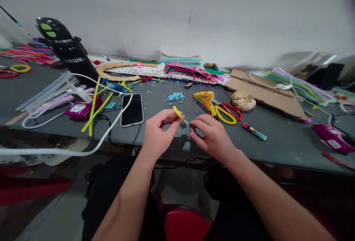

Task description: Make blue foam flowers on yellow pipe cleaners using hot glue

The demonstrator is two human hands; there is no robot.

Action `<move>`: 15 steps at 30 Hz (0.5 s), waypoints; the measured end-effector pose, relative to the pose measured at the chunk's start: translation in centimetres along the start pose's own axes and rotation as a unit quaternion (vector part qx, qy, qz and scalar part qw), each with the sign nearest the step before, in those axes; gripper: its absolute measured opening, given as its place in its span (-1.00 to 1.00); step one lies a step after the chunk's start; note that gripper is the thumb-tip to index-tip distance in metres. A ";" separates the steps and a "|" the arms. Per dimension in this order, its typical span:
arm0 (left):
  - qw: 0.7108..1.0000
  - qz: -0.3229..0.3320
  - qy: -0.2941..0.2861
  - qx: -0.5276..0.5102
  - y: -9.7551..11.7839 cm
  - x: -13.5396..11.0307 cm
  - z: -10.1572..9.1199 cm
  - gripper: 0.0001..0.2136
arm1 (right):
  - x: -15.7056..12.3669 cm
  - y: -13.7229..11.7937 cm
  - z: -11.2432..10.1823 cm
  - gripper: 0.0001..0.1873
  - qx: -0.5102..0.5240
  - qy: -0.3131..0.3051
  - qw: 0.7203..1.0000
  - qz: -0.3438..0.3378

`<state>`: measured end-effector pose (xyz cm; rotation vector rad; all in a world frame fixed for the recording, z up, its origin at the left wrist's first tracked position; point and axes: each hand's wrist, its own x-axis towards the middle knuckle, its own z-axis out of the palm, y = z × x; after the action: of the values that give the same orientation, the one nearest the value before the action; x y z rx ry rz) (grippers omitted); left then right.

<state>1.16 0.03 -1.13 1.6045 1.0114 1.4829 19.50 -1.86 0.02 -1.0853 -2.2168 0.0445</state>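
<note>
Left hand (158,131) pinched a blue-tipped yellow stem (177,112), front-left of the glue gun (206,99), right hand (211,134) was narrowed by the stem's tip, hold unclear, blue bits (177,97) lay left of the glue gun

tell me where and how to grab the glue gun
By the handle of the glue gun, probably with the right hand from the near side: the handle points toward that hand, the front end left. The scissors lie close on the handle's right, so stay clear of them.
</note>
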 end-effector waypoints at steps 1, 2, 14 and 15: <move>1.000 -0.003 0.001 -0.002 0.0 0.0 0.0 -0.86 | 0.0 0.0 0.0 -0.86 0.005 0.003 1.000 0.001; 1.000 -0.006 0.003 -0.004 0.1 0.1 -0.1 -0.86 | -0.1 0.0 0.1 -0.86 0.010 0.006 1.000 0.002; 0.999 -0.006 0.018 -0.030 0.5 0.3 -0.3 -0.86 | 0.0 -0.1 0.1 -0.83 0.114 0.032 0.983 0.139; 0.999 -0.007 0.018 -0.032 0.5 0.3 -0.3 -0.86 | 0.0 -0.1 0.2 -0.80 0.143 0.028 0.975 0.168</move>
<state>0.92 0.07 -0.50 1.5280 0.9823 1.5238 19.30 -1.88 -0.03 -1.2640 -1.8827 0.4576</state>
